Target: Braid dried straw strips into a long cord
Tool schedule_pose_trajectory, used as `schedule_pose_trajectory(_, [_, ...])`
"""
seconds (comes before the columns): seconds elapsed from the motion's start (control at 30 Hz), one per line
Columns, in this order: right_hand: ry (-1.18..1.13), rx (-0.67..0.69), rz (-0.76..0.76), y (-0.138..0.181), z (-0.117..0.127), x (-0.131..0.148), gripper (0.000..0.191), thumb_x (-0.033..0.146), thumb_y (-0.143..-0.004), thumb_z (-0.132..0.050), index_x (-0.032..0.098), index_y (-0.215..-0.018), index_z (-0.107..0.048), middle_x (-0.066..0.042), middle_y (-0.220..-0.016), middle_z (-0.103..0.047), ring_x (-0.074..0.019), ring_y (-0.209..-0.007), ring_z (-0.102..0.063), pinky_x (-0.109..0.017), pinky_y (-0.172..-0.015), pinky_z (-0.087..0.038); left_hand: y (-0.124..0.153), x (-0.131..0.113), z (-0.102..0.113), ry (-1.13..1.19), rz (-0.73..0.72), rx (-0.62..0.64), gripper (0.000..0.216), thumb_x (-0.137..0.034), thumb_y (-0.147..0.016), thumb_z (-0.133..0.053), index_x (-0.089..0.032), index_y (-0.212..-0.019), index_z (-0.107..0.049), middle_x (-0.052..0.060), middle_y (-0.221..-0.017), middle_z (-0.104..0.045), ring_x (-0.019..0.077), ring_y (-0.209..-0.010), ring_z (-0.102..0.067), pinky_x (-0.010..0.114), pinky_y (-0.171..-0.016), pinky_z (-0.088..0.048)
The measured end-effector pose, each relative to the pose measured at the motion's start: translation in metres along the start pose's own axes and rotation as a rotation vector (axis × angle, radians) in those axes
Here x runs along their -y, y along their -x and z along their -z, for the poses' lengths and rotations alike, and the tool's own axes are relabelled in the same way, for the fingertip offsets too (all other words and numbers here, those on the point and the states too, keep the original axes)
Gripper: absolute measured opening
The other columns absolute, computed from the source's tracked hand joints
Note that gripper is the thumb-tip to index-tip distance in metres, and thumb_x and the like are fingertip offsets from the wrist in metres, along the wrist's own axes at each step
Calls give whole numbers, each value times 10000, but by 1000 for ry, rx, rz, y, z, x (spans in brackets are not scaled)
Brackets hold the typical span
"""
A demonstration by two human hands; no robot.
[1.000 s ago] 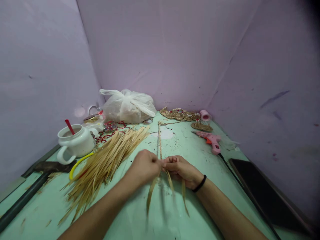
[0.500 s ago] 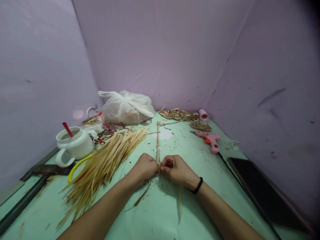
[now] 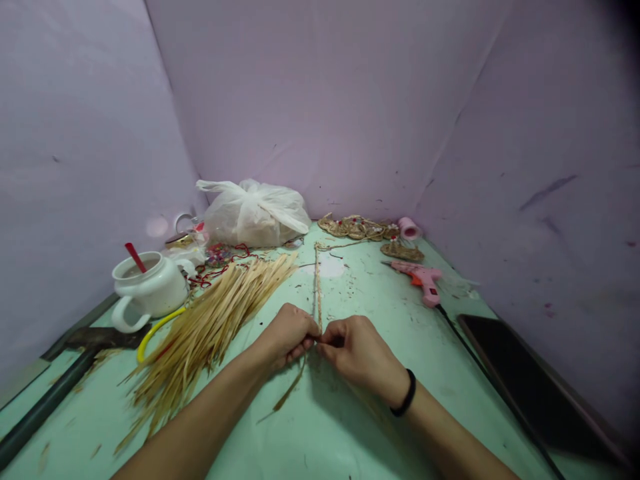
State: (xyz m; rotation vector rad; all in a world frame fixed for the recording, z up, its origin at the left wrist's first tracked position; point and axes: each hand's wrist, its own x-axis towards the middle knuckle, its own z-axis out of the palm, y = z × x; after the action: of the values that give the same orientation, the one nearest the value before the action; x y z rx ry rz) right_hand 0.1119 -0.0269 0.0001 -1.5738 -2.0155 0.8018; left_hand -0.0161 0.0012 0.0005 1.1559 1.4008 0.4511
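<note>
My left hand (image 3: 286,335) and my right hand (image 3: 354,351) meet at the middle of the green table (image 3: 350,427), both pinched on the near end of a thin braided straw cord (image 3: 317,280). The cord runs straight away from me toward the back of the table. A loose straw strip (image 3: 291,391) trails from under my left hand toward me. A black band sits on my right wrist. A big fan-shaped pile of straw strips (image 3: 210,323) lies just left of my left hand.
A white mug with a red stick (image 3: 147,288) and a yellow loop (image 3: 153,329) stand at the left. A knotted plastic bag (image 3: 255,213), braided straw pieces (image 3: 357,229), a pink roll (image 3: 409,229) and a pink glue gun (image 3: 420,278) lie further back. A dark slab (image 3: 525,387) borders the right edge.
Several loose strips that hung below my hands a second ago are gathered in; only one trails now. Both hands stay together on the cord, my right hand shifted slightly nearer.
</note>
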Motion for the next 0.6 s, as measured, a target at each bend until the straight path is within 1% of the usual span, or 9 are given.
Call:
schedule_pose_trajectory(0.17, [-57,37,2,0,3,-3,132,192,-646,-551,151,-599,-667,2,-515,-574,-86,-481,-434,-189,-457,-295,-3,3,9,39,-75,106,119,-185,-542,-508,-156,-454,-434,-57,-347,-377,36,-250,-261,176,-274,-118])
schedule_pose_trajectory(0.3, [-197,164,10,-2,8,-6,129,217,-651,-568,140,-606,-661,5,-516,-565,-77,-471,-420,-187,-456,-311,-4,2,11,38,-95,136,111,-207,-535,-538,-150,-475,-464,-72,-329,-345,29,-246,-241,176,-278,-111])
schedule_pose_trajectory(0.33, [-255,161,-18,-4,10,-7,131,223,-649,-575,133,-587,-647,6,-503,-553,-74,-462,-414,-187,-452,-314,-4,2,12,39,-106,145,128,-215,-531,-548,-151,-467,-457,-77,-324,-333,26,-247,-234,175,-279,-108])
schedule_pose_trajectory(0.37, [-330,128,-64,-6,12,-7,136,228,-649,-578,127,-572,-627,5,-495,-543,-72,-455,-413,-187,-450,-320,-4,2,13,39,-119,158,144,-221,-528,-554,-153,-459,-448,-79,-322,-326,23,-247,-228,175,-281,-105])
schedule_pose_trajectory(0.43, [-528,25,-192,-9,15,-7,133,224,-662,-569,123,-578,-586,-1,-516,-547,-72,-466,-441,-189,-472,-355,-4,3,14,46,-139,182,144,-221,-522,-553,-154,-459,-442,-78,-332,-334,19,-247,-220,176,-281,-99])
schedule_pose_trajectory(0.47, [-641,2,-258,-10,15,-6,115,214,-669,-560,124,-597,-569,-5,-539,-555,-75,-479,-464,-192,-491,-377,-5,3,15,50,-146,191,127,-216,-522,-545,-151,-468,-450,-76,-340,-344,19,-247,-220,178,-281,-98])
schedule_pose_trajectory(0.5, [-754,23,-316,-11,14,-5,91,201,-672,-552,127,-620,-556,-8,-559,-561,-79,-494,-489,-198,-510,-395,-5,4,16,54,-153,199,105,-210,-522,-535,-149,-478,-462,-74,-346,-354,20,-247,-221,179,-280,-98])
schedule_pose_trajectory(0.53, [-849,81,-362,-11,13,-4,71,190,-673,-542,130,-634,-542,-7,-566,-560,-83,-502,-507,-204,-518,-407,-6,4,16,57,-161,203,86,-205,-522,-525,-147,-488,-472,-72,-350,-359,22,-247,-222,180,-280,-99])
schedule_pose_trajectory(0.6, [-935,206,-409,-11,7,-3,58,174,-668,-520,136,-624,-516,9,-526,-526,-78,-455,-489,-197,-463,-382,-7,4,16,53,-170,211,66,-197,-522,-515,-144,-495,-485,-71,-348,-357,26,-250,-224,183,-284,-103])
